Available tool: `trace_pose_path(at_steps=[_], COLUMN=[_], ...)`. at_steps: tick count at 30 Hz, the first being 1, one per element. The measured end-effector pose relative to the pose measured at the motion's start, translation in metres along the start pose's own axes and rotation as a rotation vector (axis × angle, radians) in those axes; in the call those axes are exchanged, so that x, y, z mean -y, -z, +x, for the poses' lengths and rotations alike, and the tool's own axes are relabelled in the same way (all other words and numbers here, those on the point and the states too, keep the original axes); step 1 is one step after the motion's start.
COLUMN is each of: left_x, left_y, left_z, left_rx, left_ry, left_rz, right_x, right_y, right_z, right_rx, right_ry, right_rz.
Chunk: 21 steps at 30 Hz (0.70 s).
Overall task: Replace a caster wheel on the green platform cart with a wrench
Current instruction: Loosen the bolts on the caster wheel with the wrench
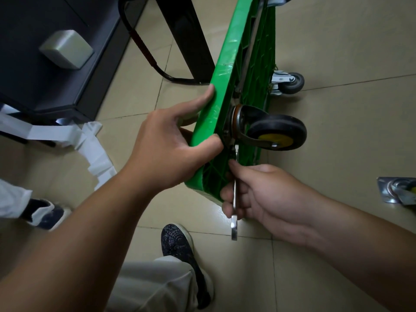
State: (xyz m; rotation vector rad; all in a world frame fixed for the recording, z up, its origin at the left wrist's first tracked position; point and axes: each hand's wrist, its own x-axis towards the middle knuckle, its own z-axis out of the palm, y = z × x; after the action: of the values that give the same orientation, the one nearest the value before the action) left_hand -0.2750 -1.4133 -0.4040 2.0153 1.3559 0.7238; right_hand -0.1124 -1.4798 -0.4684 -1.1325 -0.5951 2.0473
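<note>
We work on a beige tiled floor (pixel 337 136), with a dark cabinet (pixel 51 91) at the left carrying a grey rectangular block (pixel 66 48) on its face, and a folded white paper strip (pixel 94 152) lying at its foot. The green plastic platform cart (pixel 227 75) stands tipped on its long edge, its ribbed underside facing right and its black tubular handle (pixel 144 48) reaching toward the cabinet. A black rubber caster wheel with a yellow hub (pixel 278 131) sits at the near corner of the underside in a metal fork; a smaller grey caster wheel (pixel 290 83) sits further along. A loose metal caster plate (pixel 396 191) lies on the floor, well apart at the right. Our left hand (pixel 166 149) grips the cart's near edge, thumb and fingers curled over the green rim just beside the black caster. Our right hand (pixel 258 194) is closed round the shaft of a slim silver wrench (pixel 234 228), held upright below that caster, its upper end at the mounting plate. A dark patterned shoe (pixel 180 244) stands below the hands.
</note>
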Motion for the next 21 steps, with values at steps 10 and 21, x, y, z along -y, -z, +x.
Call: trace_pose_path(at_steps=[10,21], left_x=[-0.001,0.0], left_y=[-0.001,0.0], left_z=[0.001,0.001], left_rx=[-0.004,0.022], left_ry=[-0.018,-0.019], left_rz=[0.011,-0.015], right_x=[0.004,-0.029], right_y=[-0.001,0.039], right_z=[0.009,0.035], right_rx=[0.082,-0.033], right_ry=[-0.019,0.297], right_rz=[-0.075,-0.72])
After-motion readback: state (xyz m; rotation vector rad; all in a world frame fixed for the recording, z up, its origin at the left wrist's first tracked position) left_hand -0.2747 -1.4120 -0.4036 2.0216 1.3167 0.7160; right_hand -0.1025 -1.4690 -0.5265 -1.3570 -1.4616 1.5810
